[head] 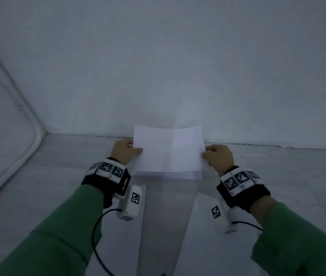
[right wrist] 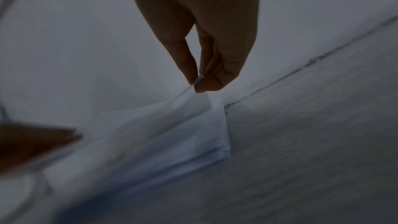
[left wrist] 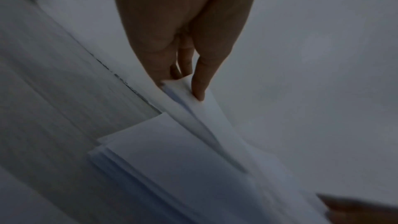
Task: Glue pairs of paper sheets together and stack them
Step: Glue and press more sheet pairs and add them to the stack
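Because each side edge is pinched, left hand [head: 125, 149] and right hand [head: 219, 157] hold the paper sheet [head: 168, 149] level above the stack [head: 178, 174], apparently for alignment.

Pretty bare setup: pale grey worktop [head: 58, 166] across the lower half of the frame, plain white wall [head: 158, 66] filling the top, and a white pipe [head: 18, 92] running diagonally down the left side.

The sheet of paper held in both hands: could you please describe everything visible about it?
The held sheet is plain white paper, blank, with a faint vertical crease midway. The left hand pinches its left edge, the right hand its right edge. It hangs just above a paper stack by the wall, sagging slightly between the grips.
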The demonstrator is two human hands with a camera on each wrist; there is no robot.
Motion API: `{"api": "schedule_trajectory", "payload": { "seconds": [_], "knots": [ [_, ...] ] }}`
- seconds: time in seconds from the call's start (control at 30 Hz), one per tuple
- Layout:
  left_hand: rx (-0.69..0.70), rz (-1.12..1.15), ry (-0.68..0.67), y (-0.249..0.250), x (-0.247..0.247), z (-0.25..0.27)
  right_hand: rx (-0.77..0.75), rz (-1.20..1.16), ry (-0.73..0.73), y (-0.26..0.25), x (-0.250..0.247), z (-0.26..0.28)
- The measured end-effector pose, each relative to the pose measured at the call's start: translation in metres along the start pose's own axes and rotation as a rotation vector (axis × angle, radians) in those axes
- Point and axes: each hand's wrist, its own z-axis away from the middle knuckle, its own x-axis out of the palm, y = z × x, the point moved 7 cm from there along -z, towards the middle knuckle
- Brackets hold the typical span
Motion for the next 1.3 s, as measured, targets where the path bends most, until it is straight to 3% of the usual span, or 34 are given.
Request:
{"api": "schedule_trajectory", "payload": {
  "seconds": [0.2, 0.37, 0.53, 0.7, 0.8, 0.9, 1.0, 1.1, 1.3],
  "knots": [
    [0.032, -0.254, 0.061, -0.026, 0.014, -0.036, -0.155, 0.311, -0.053, 0.004, 0.033, -0.020],
    [0.002, -0.315, 0.060, -0.045, 0.021, -0.047, -0.093, 0.577, -0.203, 0.015, 0.050, -0.030],
    [-0.002, -0.453, 0.013, -0.035, 0.024, -0.040, -0.079, 0.731, -0.216, 0.012, 0.041, -0.023],
    [0.138, -0.483, -0.097, -0.009, 0.025, 0.014, -0.251, 0.578, -0.183, -0.003, 0.008, 0.024],
    [0.216, -0.515, -0.235, -0.003, 0.035, 0.071, -0.343, 0.599, -0.292, 0.011, -0.010, 0.075],
    [0.164, -0.458, -0.387, -0.022, 0.057, 0.130, -0.331, 0.742, -0.448, 0.049, -0.018, 0.126],
    [0.054, -0.380, -0.498, -0.051, 0.086, 0.179, -0.343, 0.872, -0.500, 0.084, -0.022, 0.167],
    [0.003, -0.383, -0.513, -0.072, 0.105, 0.206, -0.335, 0.917, -0.522, 0.103, -0.025, 0.191],
    [0.068, -0.333, -0.472, -0.064, 0.124, 0.222, -0.277, 0.898, -0.606, 0.109, -0.031, 0.185]
  ]
}}
